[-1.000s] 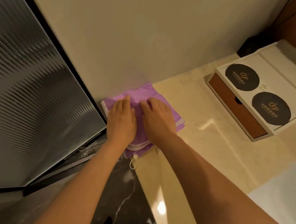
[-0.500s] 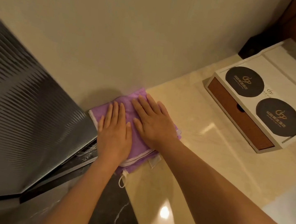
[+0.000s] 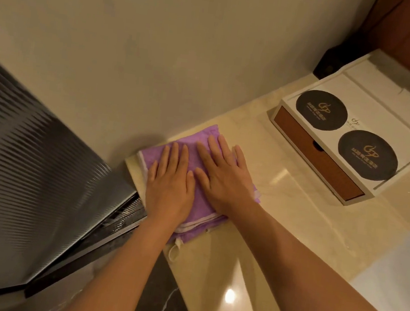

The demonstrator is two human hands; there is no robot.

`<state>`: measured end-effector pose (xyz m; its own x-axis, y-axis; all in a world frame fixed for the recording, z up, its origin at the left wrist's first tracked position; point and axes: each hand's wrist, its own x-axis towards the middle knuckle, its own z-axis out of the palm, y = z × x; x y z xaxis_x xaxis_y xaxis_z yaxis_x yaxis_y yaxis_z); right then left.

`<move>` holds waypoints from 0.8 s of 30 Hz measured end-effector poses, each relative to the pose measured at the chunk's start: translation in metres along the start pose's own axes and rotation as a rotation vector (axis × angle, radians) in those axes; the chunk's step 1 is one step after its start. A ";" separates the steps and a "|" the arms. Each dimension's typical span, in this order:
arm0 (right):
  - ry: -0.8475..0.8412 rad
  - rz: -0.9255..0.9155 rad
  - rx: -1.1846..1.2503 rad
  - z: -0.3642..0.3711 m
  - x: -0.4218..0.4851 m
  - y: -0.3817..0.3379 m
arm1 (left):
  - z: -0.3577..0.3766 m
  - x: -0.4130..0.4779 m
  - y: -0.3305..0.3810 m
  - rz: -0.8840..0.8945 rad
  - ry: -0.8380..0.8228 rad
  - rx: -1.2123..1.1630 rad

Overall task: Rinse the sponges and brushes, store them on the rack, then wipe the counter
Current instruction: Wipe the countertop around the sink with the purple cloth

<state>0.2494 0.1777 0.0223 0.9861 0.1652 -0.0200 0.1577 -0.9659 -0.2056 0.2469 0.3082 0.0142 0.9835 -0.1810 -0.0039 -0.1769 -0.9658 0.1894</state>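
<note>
Both hands lie flat and side by side on a folded purple cloth (image 3: 202, 136), palms down, fingers straight and only slightly spread, pressing it onto the beige stone counter (image 3: 286, 223). The left hand (image 3: 169, 189) covers the cloth's near left part, its fingertips pointing toward the wall (image 3: 186, 48). The right hand (image 3: 226, 181) sits just beside it, a little farther forward, its thumb touching or nearly touching the left hand's thumb side. Neither hand pinches or curls round the fabric. The cloth shows beyond the fingertips as a purple corner reaching up to the foot of the wall, and below the wrists as a white-edged hem with a small pale hanging loop (image 3: 173, 253) that lies at the counter's front edge. The cloth lies at the counter's left end, where the stone meets a dark ribbed glass panel (image 3: 27, 171) set at an angle. Well to the right of the hands on the same counter stands a white box (image 3: 376, 110) with a brown drawer front, and two dark round coasters (image 3: 321, 110) (image 3: 367, 155) with gold logos lie on its top. A white surface (image 3: 396, 279) shows at the right edge, and dark veined stone (image 3: 154, 295) lies below the counter's front
</note>
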 end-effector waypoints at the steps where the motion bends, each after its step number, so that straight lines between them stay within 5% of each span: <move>1: -0.017 0.001 -0.016 -0.002 0.003 0.006 | 0.002 0.005 0.004 -0.002 -0.005 -0.002; 8: -0.080 0.028 -0.110 -0.016 0.019 0.054 | 0.008 0.036 0.046 -0.013 -0.010 -0.032; 24: -0.075 0.278 -0.076 -0.018 -0.053 0.083 | 0.025 0.011 0.085 0.341 0.125 -0.070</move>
<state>0.2112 0.0850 0.0238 0.9857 -0.0966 -0.1378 -0.1119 -0.9878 -0.1080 0.2414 0.2197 0.0059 0.8663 -0.4619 0.1901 -0.4964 -0.8383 0.2255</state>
